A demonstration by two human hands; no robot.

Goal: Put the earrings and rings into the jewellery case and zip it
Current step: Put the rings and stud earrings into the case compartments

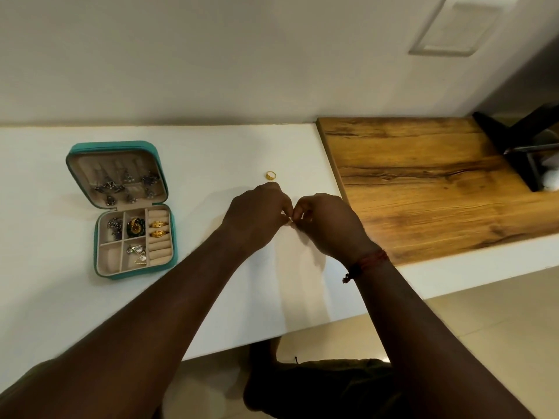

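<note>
Well right of the jewellery case (133, 213), our left hand (257, 216) and right hand (326, 225) pinch a tiny piece (290, 220) together; the gold ring (271, 175) lies nearer our left hand.

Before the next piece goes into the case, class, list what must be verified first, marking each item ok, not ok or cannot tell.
1. Lid of the jewellery case open: ok.
2. A free compartment: ok, the near-left one looks bare.
3. Free ring slots: ok, below the two gold rings.
4. Grip on the small piece: ok, left hand and right hand both pinch it.
5. What that piece is: cannot tell.
6. Everything packed: not ok, a gold ring lies on the white table.
</note>
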